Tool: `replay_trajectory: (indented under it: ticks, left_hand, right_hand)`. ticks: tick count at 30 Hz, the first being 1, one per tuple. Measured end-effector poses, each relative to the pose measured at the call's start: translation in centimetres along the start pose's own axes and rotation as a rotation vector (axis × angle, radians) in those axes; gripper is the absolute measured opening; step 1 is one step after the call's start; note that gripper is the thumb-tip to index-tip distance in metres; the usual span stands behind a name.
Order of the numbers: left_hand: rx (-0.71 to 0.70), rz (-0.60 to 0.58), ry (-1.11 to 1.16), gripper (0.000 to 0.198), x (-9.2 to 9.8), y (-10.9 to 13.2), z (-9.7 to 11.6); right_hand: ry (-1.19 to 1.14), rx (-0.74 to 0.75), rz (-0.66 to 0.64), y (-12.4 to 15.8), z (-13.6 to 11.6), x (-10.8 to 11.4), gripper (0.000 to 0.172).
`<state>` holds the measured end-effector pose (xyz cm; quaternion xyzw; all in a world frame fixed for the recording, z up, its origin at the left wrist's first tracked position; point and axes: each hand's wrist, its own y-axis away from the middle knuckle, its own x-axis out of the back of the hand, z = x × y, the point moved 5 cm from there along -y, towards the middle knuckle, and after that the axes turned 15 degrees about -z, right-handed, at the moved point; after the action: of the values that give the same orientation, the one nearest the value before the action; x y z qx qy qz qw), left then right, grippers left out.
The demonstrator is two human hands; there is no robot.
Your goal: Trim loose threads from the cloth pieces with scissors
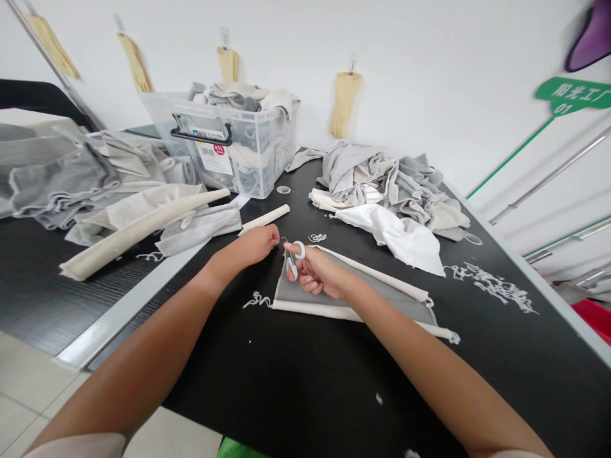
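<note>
A grey fabric piece (382, 292) with cream rolled edges lies flat on the black table (267, 381), loose threads hanging at its corners. My right hand (315, 270) holds small scissors (292, 264) with pale handles, over the fabric's far left corner. Just left of the scissors, my left hand (261, 245) is closed in a pinch; a thin thread seems to run from its fingertips toward the scissors, too fine to make out fully. A small bunch of cut threads (317, 238) rests just beyond the right hand.
Behind stands a clear plastic box (258, 152) full of cloth. Grey and white cloths (363, 178) are heaped at the back right, with more fabric (62, 172) at the left. Thread scraps (496, 286) lie on the right. Yellow gloves (344, 105) hang on the wall.
</note>
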<state>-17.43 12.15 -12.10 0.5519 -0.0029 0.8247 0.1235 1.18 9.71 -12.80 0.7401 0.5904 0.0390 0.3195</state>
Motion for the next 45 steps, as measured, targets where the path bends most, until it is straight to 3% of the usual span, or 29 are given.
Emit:
replay_trajectory:
  ticks: [10, 24, 34, 42, 45]
  left_hand:
    - [-0.059, 0.066, -0.088, 0.02, 0.4, 0.2, 0.6]
    - [-0.057, 0.018, -0.073, 0.022, 1.0, 0.8, 2.0]
    - [-0.053, -0.055, 0.057, 0.022, 1.7, 1.5, 3.1]
    - [-0.047, -0.069, 0.096, 0.02, 2.1, 1.8, 3.3]
    - [-0.041, -0.028, 0.087, 0.021, 2.8, 2.0, 3.3]
  right_hand:
    - [-0.083, -0.001, -0.144, -1.1, 0.8, 0.4, 0.073]
    - [-0.102, 0.034, -0.1, -2.3, 0.1, 1.0, 0.07]
    - [-0.084, 0.074, -0.099, -2.0, 0.0, 0.8, 0.068]
    - [-0.014, 0.187, 0.103, -1.9, 0.3, 1.0, 0.059]
    - [-0.073, 0.194, 0.066, -1.9, 0.3, 1.1, 0.058]
